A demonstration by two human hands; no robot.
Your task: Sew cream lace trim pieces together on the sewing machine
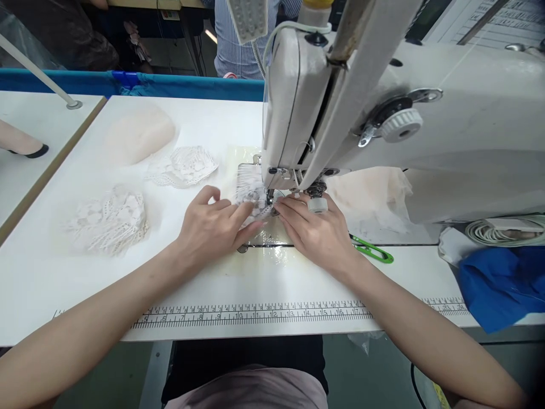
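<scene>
A piece of white lace [250,184] lies under the needle area of a white sewing machine [293,108]. My left hand [213,221] is at the left of the presser foot [269,196], its index finger and thumb closed on the lace's near edge. From the right, my right hand [313,227] holds the lace edge close by the foot, fingers together and pointing left. Its fingertips partly hide the stitching spot. Green-handled thread snips [372,250] lie just right of my right wrist.
Left on the white table [204,289] lie two lace pieces, a nearer one [113,218] and a farther one [187,166], plus pale sheer fabric [142,133]. More sheer fabric [370,196] sits under the machine arm. Blue cloth [502,281] and rolled tape [504,230] are at right. People stand beyond.
</scene>
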